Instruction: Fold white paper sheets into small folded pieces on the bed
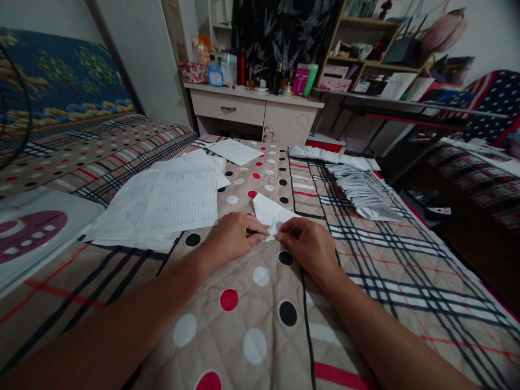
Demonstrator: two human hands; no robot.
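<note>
A small white sheet of paper (pixel 266 207), partly folded, lies on the quilted bedspread between my hands. My left hand (pixel 236 234) pinches its near left edge, thumb and fingers together. On the other side, my right hand (pixel 311 238) grips the near right edge between thumb and fingertips and covers part of the sheet. A small raised flap of the paper shows between the two sets of fingertips. To the left of my left hand lies a spread pile of printed or lined sheets (pixel 182 197). Beyond the hands rests a separate stack of blank-looking white paper (pixel 235 151).
Rows of folded white paper pieces (pixel 361 192) lie on the bed at the right, with another row (pixel 317 154) behind them. A pale box-like object with a purple oval (pixel 87 208) sits at the left edge. A white dresser (pixel 227 105) stands past the bed's far end.
</note>
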